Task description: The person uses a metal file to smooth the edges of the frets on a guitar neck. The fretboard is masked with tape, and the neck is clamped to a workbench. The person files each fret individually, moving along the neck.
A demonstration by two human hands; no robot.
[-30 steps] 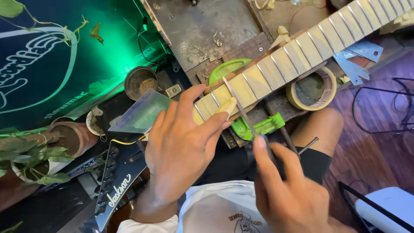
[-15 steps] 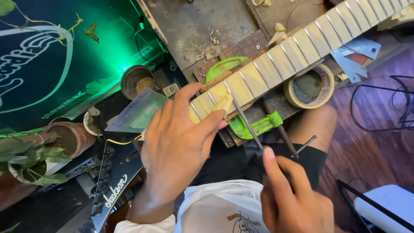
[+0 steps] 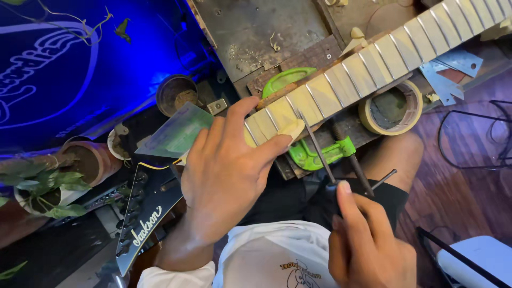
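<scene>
The left hand (image 3: 226, 170) lies spread over the near end of the guitar neck (image 3: 368, 58), fingers loosely curled, thumb pressed along the neck's front edge beside a small cream block (image 3: 292, 129). The hand covers the very end of the neck, so how it finishes there cannot be seen. The neck runs slantwise up to the right across the counter (image 3: 250, 26) and is cut off at the frame's top right corner; its pale fretboard shows metal frets.

The right hand (image 3: 368, 240) is closed round the handle of a thin file (image 3: 317, 146), forefinger stretched along it. The handle is hidden inside the fist. The file's tip rests on the fretboard just beside the cream block and the left thumb.

A green clamp (image 3: 320, 152) sits under the neck, partly hidden by it; a second green piece (image 3: 285, 79) shows behind the neck. A dark metal bar with a crosspin (image 3: 368, 178) reaches from the clamp toward the right hand. A tape roll (image 3: 392, 106) lies half under the neck, and grey metal plates (image 3: 445, 72) lie just beyond it.

At left, a black headstock (image 3: 141, 213) points toward the lower edge, partly hidden by the left wrist. A clear sheet (image 3: 173, 133) lies near the left fingers, with a round tin (image 3: 177, 95) behind it and a potted plant (image 3: 48, 181) cut off at the left edge. Blue light washes the left side, blurring detail there.
</scene>
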